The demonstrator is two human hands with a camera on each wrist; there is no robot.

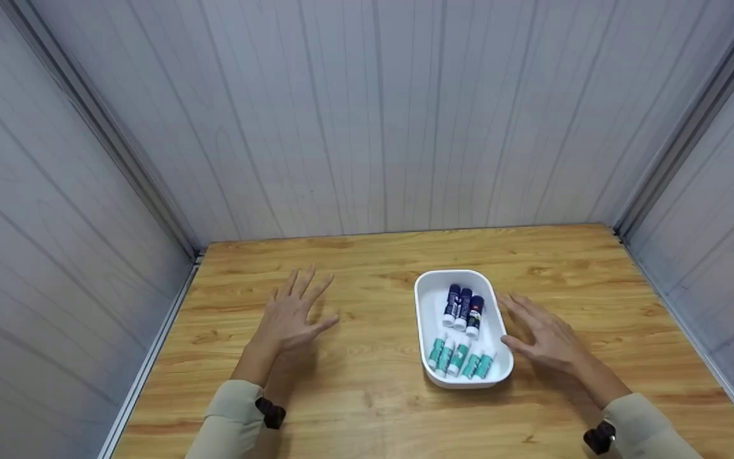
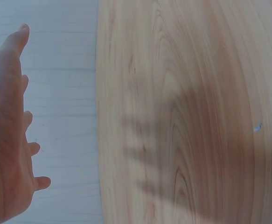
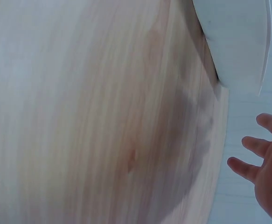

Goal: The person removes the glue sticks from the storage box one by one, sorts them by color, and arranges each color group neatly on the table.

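Here the right hand [image 1: 548, 341] is the nearer one — its thumb lies just beside the right wall of the white tray [image 1: 426, 319], fingers spread flat and holding nothing. Left of those fingertips the tray runs lengthwise away from the person, teal glue sticks [image 1: 460, 358] nearest, dark ones [image 1: 463, 309] beyond. The left hand [image 1: 292, 314] hovers splayed, empty, well apart.
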